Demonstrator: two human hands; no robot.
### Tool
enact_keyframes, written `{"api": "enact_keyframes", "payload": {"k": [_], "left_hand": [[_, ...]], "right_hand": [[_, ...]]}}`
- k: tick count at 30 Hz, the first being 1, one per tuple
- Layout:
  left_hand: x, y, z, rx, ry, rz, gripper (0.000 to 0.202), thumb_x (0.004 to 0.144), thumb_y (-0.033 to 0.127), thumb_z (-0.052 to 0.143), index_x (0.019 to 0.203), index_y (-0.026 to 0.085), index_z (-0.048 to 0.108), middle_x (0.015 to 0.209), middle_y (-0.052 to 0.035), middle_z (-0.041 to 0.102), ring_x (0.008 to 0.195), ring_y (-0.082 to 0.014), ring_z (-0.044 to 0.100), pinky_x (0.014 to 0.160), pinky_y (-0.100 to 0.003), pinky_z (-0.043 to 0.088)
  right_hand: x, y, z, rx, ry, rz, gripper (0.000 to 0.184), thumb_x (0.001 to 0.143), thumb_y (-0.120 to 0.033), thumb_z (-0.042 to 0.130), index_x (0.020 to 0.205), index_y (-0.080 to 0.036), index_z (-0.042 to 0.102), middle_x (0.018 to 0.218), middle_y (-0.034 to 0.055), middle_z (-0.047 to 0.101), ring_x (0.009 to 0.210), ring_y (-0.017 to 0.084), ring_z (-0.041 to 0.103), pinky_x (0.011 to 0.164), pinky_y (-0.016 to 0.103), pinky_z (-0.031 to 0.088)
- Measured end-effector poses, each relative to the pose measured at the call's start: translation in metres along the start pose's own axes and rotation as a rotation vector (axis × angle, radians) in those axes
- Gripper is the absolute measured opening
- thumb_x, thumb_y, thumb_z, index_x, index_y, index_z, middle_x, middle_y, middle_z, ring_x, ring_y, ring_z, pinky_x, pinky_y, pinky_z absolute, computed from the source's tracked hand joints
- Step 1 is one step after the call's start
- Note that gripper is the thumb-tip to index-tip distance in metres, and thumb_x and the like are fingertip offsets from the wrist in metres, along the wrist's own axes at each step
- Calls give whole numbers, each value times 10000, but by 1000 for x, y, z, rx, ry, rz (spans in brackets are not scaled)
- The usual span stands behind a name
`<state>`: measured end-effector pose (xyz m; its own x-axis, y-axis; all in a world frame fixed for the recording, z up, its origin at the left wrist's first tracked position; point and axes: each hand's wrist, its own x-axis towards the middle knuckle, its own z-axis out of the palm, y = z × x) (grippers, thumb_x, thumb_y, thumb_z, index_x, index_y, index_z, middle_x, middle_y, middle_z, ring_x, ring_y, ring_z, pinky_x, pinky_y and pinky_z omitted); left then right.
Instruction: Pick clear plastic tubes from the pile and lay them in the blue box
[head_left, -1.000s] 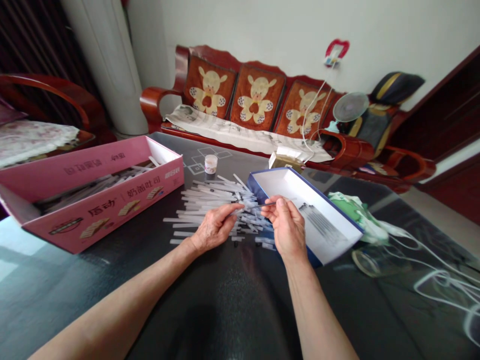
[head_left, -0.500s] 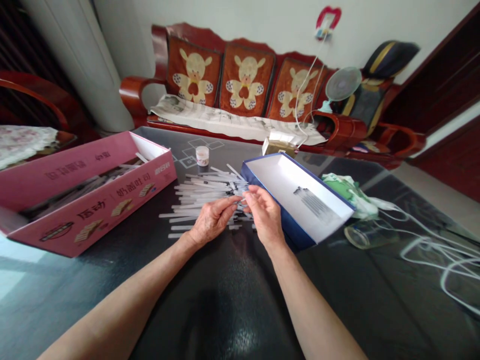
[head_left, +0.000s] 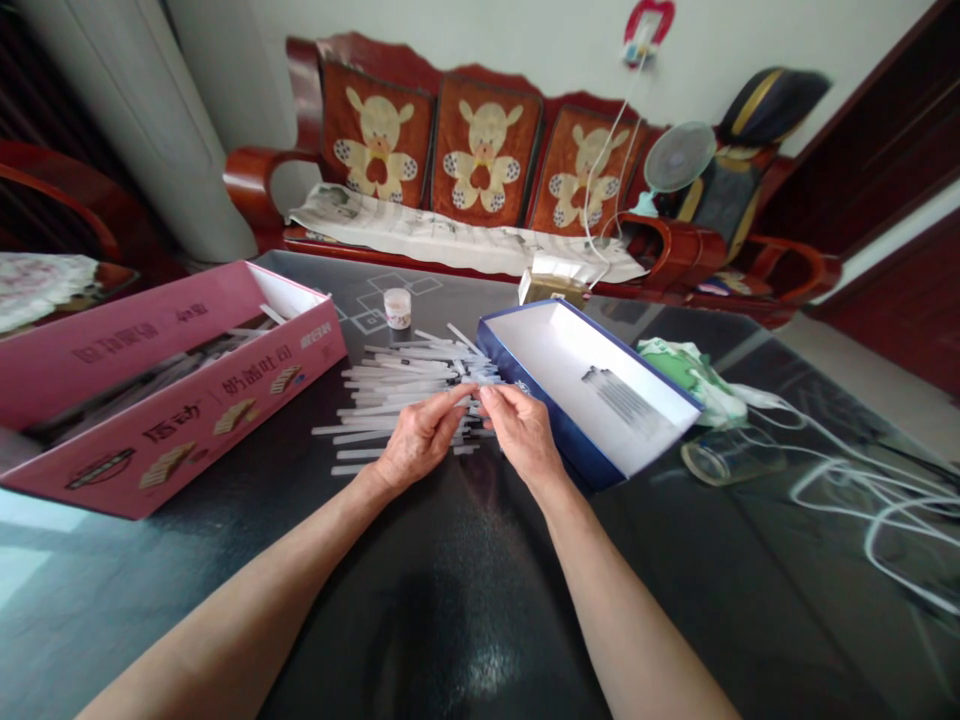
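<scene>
A pile of thin white plastic tubes (head_left: 397, 385) lies on the dark glossy table (head_left: 465, 620). My left hand (head_left: 415, 440) and my right hand (head_left: 521, 432) meet over the pile's right edge, fingers pinched together on one tube between them. Just right of my right hand stands a blue box with a white inside (head_left: 592, 390), holding a small bunch of thin dark rods (head_left: 622, 392).
A pink cardboard box (head_left: 165, 390) with more tubes stands at the left. A small white jar (head_left: 397, 307) and a tan packet (head_left: 551, 285) sit behind the pile. Green-white cloth (head_left: 686, 375), a clear dish (head_left: 731, 462) and white cable (head_left: 870, 480) lie at the right. A red wooden sofa stands beyond.
My right hand has come left from over the blue box down to the tube pile, meeting the left hand. The camera has tilted, shifting the whole scene left and up.
</scene>
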<state>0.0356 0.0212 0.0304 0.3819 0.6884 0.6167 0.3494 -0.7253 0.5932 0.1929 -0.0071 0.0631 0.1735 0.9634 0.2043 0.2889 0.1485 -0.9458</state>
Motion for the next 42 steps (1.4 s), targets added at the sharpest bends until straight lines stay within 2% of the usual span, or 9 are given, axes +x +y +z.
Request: {"api": "enact_keyframes", "payload": {"k": [4, 7, 10, 14, 19, 25, 29, 33, 42], "left_hand": [[0, -4, 1, 12, 69, -4, 328, 941, 241, 439, 1241, 181, 556, 903, -28, 683, 751, -94, 617, 707, -185, 481], [0, -5, 1, 8, 83, -17, 312, 939, 233, 436, 1213, 172, 571, 874, -19, 680, 747, -88, 615, 704, -173, 476], [0, -5, 1, 22, 103, -19, 302, 935, 242, 441, 1192, 176, 586, 850, -11, 677, 694, -80, 599, 682, -171, 473], [0, -4, 2, 23, 118, -19, 299, 936, 254, 442, 1185, 186, 593, 844, -11, 680, 692, -85, 599, 688, -180, 476], [0, -3, 2, 23, 103, -32, 321, 936, 256, 438, 1212, 170, 578, 839, -16, 678, 687, -89, 602, 675, -186, 472], [0, 0, 1, 51, 53, -85, 293, 908, 278, 490, 1147, 149, 601, 624, 32, 621, 528, -73, 549, 572, -168, 445], [-1, 1, 1, 34, 7, -68, 257, 912, 276, 482, 1107, 181, 618, 841, -28, 710, 703, -108, 653, 683, -194, 496], [-2, -1, 2, 25, -37, -57, 262, 913, 274, 478, 1131, 202, 603, 980, -45, 715, 853, -143, 680, 757, -221, 507], [-2, 0, 2, 76, -83, 1, 263, 910, 240, 472, 1134, 175, 595, 920, -53, 707, 778, -133, 668, 715, -219, 504]], "right_hand": [[-7, -5, -9, -490, -253, -87, 170, 813, -267, 557, 778, -204, 711, 720, 11, 702, 691, 158, 646, 665, 253, 464], [-15, -9, -3, -805, -397, -37, 166, 783, -269, 585, 711, -197, 716, 698, 51, 714, 696, 192, 663, 644, 267, 449], [-21, -12, 9, -1010, -405, 46, 205, 781, -337, 588, 749, -190, 727, 762, 104, 728, 763, 245, 683, 641, 294, 459], [-26, -13, 18, -1096, -399, 78, 213, 780, -326, 577, 795, -176, 727, 799, 133, 729, 814, 266, 689, 659, 305, 474], [-22, -13, 11, -994, -349, 21, 156, 752, -226, 560, 735, -166, 703, 749, 122, 721, 742, 246, 684, 647, 301, 467], [-4, -7, -12, -419, -150, -75, 106, 749, -290, 587, 718, -192, 613, 609, -16, 629, 554, 128, 587, 553, 227, 445], [3, 1, -16, -199, -93, -82, 136, 744, -316, 615, 785, -186, 606, 696, -10, 644, 615, 124, 605, 589, 225, 481], [3, 5, -14, -127, -125, -70, 162, 756, -300, 615, 866, -182, 633, 766, 14, 684, 669, 141, 643, 639, 248, 519], [3, 11, -13, -142, -148, -101, 196, 795, -281, 585, 945, -202, 683, 852, 37, 728, 785, 179, 685, 753, 311, 544]]}}
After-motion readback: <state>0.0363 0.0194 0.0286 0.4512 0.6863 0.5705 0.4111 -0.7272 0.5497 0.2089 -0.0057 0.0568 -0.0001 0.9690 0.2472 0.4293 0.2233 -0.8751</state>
